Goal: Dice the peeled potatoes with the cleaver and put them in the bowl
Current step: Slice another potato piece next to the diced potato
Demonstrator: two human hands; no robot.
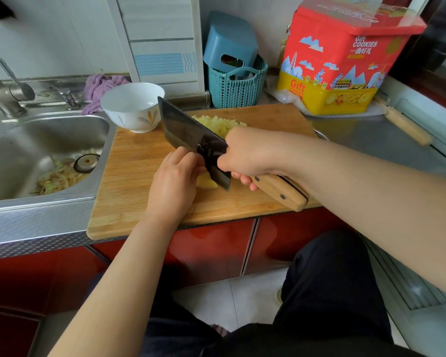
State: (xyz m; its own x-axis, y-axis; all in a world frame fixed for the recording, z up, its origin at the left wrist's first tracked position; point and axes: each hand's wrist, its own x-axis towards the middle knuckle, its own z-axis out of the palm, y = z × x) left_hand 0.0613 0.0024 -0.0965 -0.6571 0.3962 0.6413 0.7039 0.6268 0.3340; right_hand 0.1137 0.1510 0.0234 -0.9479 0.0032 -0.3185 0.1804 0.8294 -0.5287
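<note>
On the wooden cutting board [129, 181] my right hand [247, 153] grips the wooden handle of a dark cleaver [188, 132], its blade set down on a yellow potato piece [206, 182]. My left hand [173, 181] holds that piece from the left, fingers curled against the blade's side, hiding most of it. A pile of diced potato [216, 123] lies at the board's far side, behind the blade. The white bowl [131, 105] stands on the board's far left corner and looks empty.
A steel sink [36, 140] with peelings and a tap lies to the left. Behind the board stand a teal basket [237, 88] and a red and yellow cookie tin [345, 63]. A rolling pin [404, 124] lies at the right. The board overhangs the counter's front edge.
</note>
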